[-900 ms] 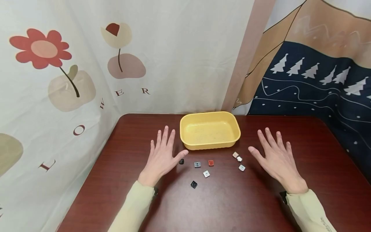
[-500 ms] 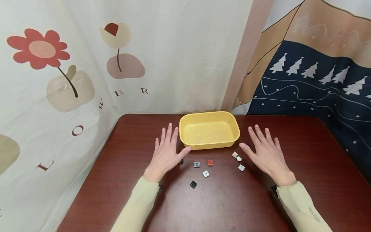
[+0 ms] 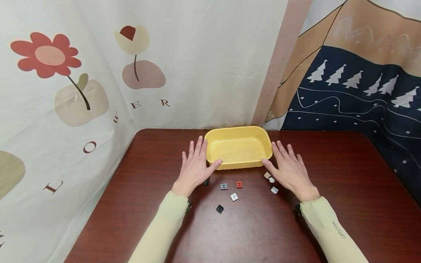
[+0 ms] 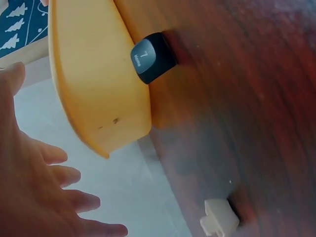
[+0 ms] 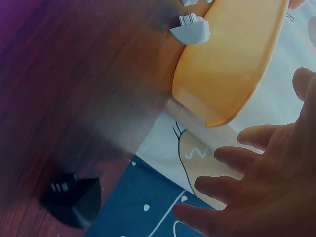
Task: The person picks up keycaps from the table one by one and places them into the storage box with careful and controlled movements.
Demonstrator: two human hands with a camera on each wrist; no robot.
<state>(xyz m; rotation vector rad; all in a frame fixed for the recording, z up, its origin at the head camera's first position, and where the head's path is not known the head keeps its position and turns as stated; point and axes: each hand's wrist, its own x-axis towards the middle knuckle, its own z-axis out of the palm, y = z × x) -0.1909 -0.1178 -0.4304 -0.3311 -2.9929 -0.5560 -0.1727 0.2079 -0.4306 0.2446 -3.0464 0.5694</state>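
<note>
A yellow plastic tub (image 3: 240, 165) stands at the back of the table between both hands. My left hand (image 3: 192, 171) is spread flat at its left side, with forefinger and thumb tips right at the rim. My right hand (image 3: 292, 173) is spread likewise at its right side, fingertips close to the rim. Neither holds anything. In front of the tub lie loose keycaps: red (image 3: 239, 185), grey (image 3: 224, 186), white (image 3: 234, 197) and black (image 3: 220, 209). Beside my left thumb, a dark keycap (image 4: 150, 57) reads "7 Home". A beige keycap (image 3: 267, 175) and two white ones lie by my right hand.
The dark red wooden table (image 3: 256, 233) ends at a back edge right behind the tub. Beyond it hang a light flower-print curtain (image 3: 210, 65) and a navy tree-print cloth (image 3: 355, 98). Another dark keycap (image 5: 74, 202) shows in the right wrist view.
Both hands have moved inward and slightly forward, the left to the right and the right to the left, up to the tub's sides. Tub and keycaps have stayed put.
</note>
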